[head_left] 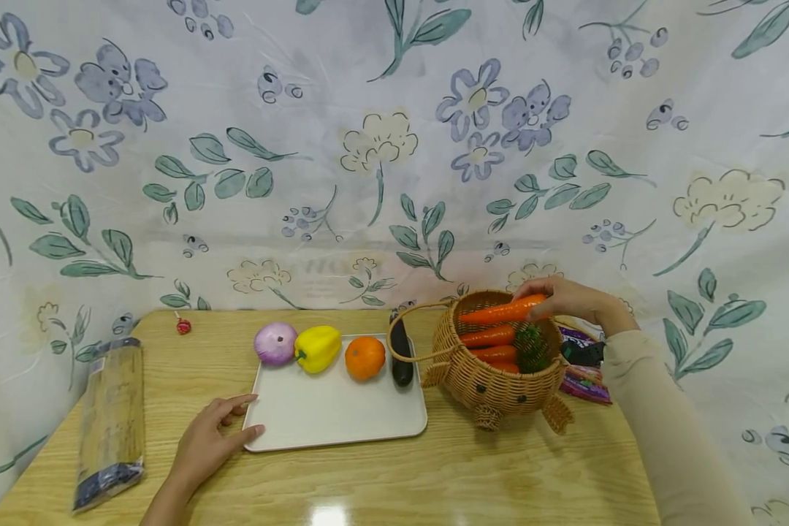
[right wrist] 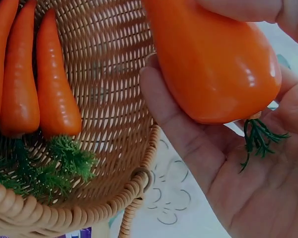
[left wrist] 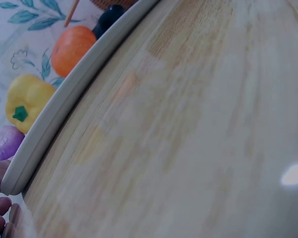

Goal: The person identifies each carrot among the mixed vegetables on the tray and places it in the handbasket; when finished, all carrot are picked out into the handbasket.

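My right hand (head_left: 562, 301) grips a big orange carrot (head_left: 502, 311) over the mouth of a wicker basket (head_left: 500, 387) with an animal face. Close up in the right wrist view, thumb and fingers hold the carrot (right wrist: 218, 69) near its thick, green-tufted end. Several other carrots (right wrist: 57, 84) lie inside, leafy tops together. My left hand (head_left: 210, 438) rests at the left edge of a white tray (head_left: 335, 416), thumb over the rim; its other fingers are partly hidden. Along the tray's back are a purple onion (head_left: 276, 344), yellow bell pepper (head_left: 318, 349), pumpkin (head_left: 365, 358) and eggplant (head_left: 402, 354).
A long plastic-wrapped package (head_left: 110, 424) lies at the table's left. A red wrapped lollipop (head_left: 183, 326) is near the back edge. Behind the basket, at the right, is a purple packet (head_left: 585, 365). The basket's handle (head_left: 397, 332) leans over the eggplant. A floral cloth hangs behind.
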Action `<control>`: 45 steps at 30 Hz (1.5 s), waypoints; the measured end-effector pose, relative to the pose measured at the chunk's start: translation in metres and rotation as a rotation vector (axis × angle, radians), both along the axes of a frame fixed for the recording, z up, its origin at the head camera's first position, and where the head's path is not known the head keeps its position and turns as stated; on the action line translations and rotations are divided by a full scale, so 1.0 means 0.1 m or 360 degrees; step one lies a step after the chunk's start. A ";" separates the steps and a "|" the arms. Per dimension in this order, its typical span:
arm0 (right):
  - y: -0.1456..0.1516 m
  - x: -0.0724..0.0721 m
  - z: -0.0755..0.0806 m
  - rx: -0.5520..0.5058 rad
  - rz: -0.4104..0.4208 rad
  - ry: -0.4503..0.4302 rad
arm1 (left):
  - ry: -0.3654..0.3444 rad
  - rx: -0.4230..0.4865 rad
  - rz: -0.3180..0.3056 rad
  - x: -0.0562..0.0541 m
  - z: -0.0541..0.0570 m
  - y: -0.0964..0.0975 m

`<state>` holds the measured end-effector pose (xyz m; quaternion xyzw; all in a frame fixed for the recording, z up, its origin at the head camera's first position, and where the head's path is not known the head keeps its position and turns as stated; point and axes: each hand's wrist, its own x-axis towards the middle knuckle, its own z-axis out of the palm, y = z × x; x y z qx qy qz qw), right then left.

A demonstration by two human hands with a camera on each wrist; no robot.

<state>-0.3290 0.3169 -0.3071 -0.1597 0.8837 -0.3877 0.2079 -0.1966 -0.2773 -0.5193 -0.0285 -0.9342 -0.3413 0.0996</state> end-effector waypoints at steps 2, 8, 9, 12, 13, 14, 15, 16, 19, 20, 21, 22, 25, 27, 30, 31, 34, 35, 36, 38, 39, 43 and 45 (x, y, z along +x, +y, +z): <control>-0.03 -0.03 -0.02 0.0015 0.0001 -0.0017 | 0.0007 -0.0002 0.0003 0.00 0.00 -0.01; -0.12 -0.14 -0.13 0.0029 0.0040 -0.0079 | 0.0005 0.0004 0.0003 0.02 0.00 -0.02; -0.13 -0.16 -0.15 0.0026 0.0049 -0.0097 | 0.0002 0.0006 0.0002 0.03 0.00 -0.02; -0.16 -0.19 -0.22 0.0037 0.0045 -0.0121 | -0.0007 0.0013 0.0001 0.04 -0.01 -0.02; -0.17 -0.20 -0.24 0.0043 0.0050 -0.0119 | -0.0009 0.0014 0.0002 0.04 -0.01 -0.02; -0.18 -0.21 -0.26 0.0054 0.0048 -0.0116 | -0.0010 0.0013 0.0005 0.05 -0.01 -0.02; -0.18 -0.22 -0.28 0.0061 0.0053 -0.0112 | -0.0012 0.0014 0.0004 0.05 -0.01 -0.02; -0.20 -0.22 -0.29 0.0070 0.0056 -0.0103 | -0.0013 0.0013 0.0005 0.05 -0.01 -0.02; -0.24 -0.25 -0.35 0.0077 0.0088 -0.0102 | -0.0014 0.0008 0.0007 0.06 -0.01 -0.02; -0.26 -0.25 -0.36 0.0081 0.0091 -0.0101 | -0.0012 0.0006 0.0008 0.06 -0.01 -0.03; -0.27 -0.26 -0.38 0.0081 0.0108 -0.0104 | -0.0011 0.0003 0.0009 0.06 0.00 -0.03; -0.29 -0.26 -0.40 0.0081 0.0112 -0.0114 | -0.0010 0.0002 0.0011 0.06 0.00 -0.03; -0.33 -0.28 -0.45 0.0088 0.0111 -0.0129 | -0.0013 0.0002 0.0011 0.07 0.01 -0.03; -0.36 -0.29 -0.49 0.0098 0.0144 -0.0104 | -0.0020 0.0002 0.0013 0.08 0.02 -0.03; -0.39 -0.31 -0.54 0.0108 0.0181 -0.0042 | -0.0028 0.0005 0.0024 0.11 0.03 -0.04; -0.40 -0.31 -0.56 0.0111 0.0201 -0.0025 | -0.0029 0.0006 0.0029 0.12 0.03 -0.04; -0.42 -0.31 -0.64 0.0117 0.0219 0.0027 | -0.0031 0.0008 0.0035 0.16 0.04 -0.04; -0.42 -0.30 -0.67 0.0126 0.0223 0.0047 | -0.0031 0.0008 0.0034 0.17 0.04 -0.04; -0.41 -0.29 -0.69 0.0126 0.0230 0.0056 | -0.0032 0.0008 0.0033 0.17 0.04 -0.04; -0.40 -0.26 -0.73 0.0139 0.0219 0.0061 | -0.0031 0.0009 0.0029 0.19 0.04 -0.05; -0.40 -0.24 -0.74 0.0148 0.0217 0.0065 | -0.0029 0.0009 0.0029 0.19 0.04 -0.05; -0.40 -0.16 -0.77 0.0168 0.0179 0.0056 | -0.0014 0.0005 0.0024 0.21 0.05 -0.05; -0.40 -0.13 -0.79 0.0175 0.0178 0.0068 | -0.0010 0.0000 0.0024 0.23 0.04 -0.05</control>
